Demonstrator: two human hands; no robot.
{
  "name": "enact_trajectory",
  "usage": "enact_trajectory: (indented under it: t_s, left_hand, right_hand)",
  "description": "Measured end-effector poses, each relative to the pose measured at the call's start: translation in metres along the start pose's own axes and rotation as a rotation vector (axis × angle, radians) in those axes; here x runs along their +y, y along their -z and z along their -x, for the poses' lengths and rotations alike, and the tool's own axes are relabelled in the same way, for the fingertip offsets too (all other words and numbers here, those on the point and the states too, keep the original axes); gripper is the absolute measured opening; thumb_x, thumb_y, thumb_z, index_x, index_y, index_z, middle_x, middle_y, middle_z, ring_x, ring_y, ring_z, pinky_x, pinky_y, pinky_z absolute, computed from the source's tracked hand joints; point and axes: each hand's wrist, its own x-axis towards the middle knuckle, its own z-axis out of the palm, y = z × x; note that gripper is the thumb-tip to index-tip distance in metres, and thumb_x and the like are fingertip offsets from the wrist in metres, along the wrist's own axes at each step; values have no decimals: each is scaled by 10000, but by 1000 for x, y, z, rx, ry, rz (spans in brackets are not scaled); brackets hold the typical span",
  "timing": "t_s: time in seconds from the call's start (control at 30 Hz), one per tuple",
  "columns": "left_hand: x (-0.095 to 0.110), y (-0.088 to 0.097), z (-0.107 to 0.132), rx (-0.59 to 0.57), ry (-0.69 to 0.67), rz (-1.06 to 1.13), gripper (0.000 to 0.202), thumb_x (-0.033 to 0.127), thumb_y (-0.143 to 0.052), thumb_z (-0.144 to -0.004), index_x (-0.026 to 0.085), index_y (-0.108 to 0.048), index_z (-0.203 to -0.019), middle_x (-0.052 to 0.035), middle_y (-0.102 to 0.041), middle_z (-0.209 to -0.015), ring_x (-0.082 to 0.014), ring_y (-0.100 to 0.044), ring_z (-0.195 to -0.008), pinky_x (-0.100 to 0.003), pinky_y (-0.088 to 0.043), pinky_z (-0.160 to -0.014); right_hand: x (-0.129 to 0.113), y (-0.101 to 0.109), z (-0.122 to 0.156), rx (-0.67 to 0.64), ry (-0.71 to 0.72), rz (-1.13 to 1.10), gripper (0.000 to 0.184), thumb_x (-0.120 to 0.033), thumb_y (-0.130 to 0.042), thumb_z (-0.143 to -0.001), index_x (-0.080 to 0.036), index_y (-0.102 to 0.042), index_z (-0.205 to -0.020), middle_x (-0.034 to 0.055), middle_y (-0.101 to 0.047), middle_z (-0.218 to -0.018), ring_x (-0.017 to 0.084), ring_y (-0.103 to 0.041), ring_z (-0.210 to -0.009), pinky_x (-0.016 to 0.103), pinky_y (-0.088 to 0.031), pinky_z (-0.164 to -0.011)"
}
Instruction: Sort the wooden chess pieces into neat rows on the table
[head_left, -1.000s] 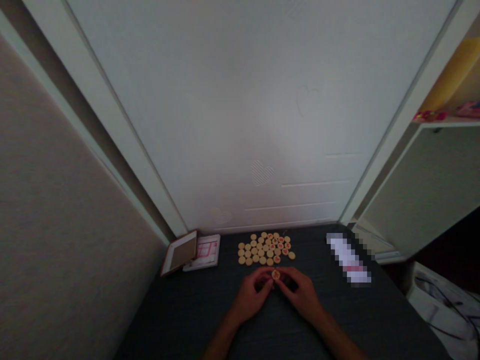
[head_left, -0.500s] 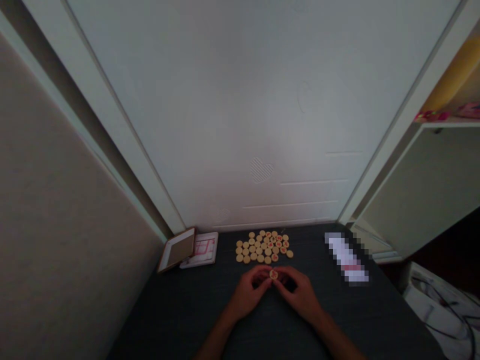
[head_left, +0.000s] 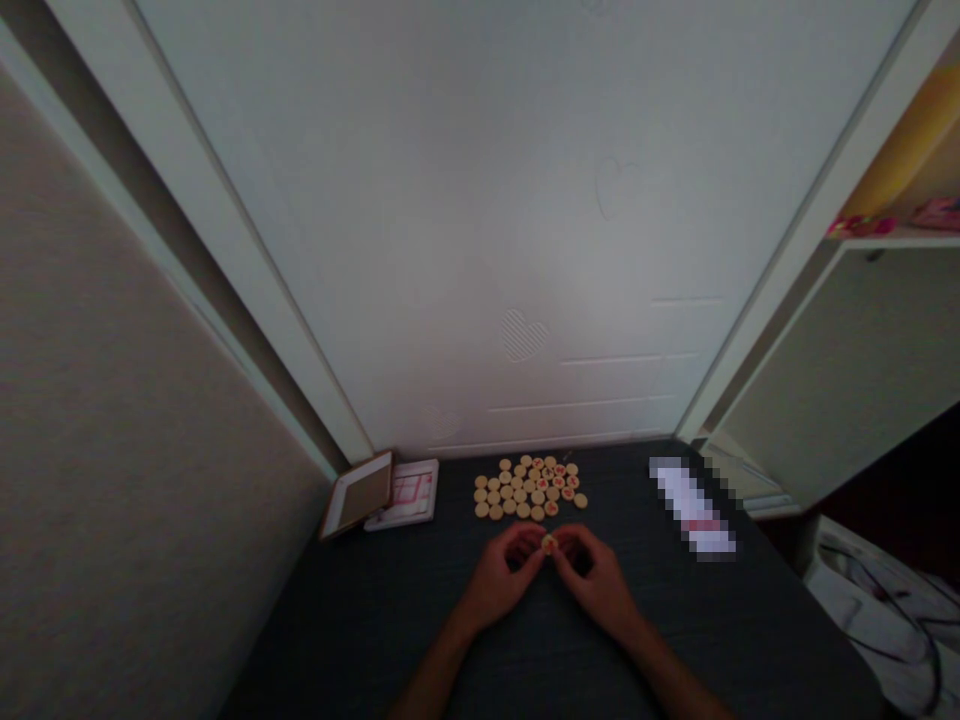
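Observation:
Between the fingertips of my left hand (head_left: 504,572) and my right hand (head_left: 594,575) is a round wooden xiangqi piece (head_left: 550,544) with a red character. Both hands pinch it from opposite sides, thumbs toward me, just in front of the other pieces. Beyond them, several wooden xiangqi pieces (head_left: 519,490) lie flat and close together on the dark table (head_left: 517,660). Those on the left look plain on top; several on the right show red marks. One piece (head_left: 580,501) lies at the group's right edge.
At the table's back left, a brown-edged box lid (head_left: 364,498) leans on a white box with red lines (head_left: 412,495). A blurred-out white item (head_left: 694,508) lies on the right. A white door panel (head_left: 480,250) rises behind the table; cables (head_left: 892,600) hang at the lower right.
The held piece has turned between my fingers, its face now tilted and more covered. The view has shifted slightly; the pieces on the table keep their arrangement.

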Motion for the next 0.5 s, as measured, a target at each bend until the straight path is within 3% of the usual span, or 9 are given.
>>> enact_trajectory:
  t_s: [0.5]
  left_hand:
    - [9,-2,1,-41,-32,-88,273,422,-653,-895,210,-702,-1060,-53,-761,-953,-196,-686,-847,-299,-546,-787]
  right_hand:
    - [7,0,-2,-8,-34,13,267,-463,-639,-897,-209,-673,-972,27,-723,-822,169,-662,-710,264,-526,-643]
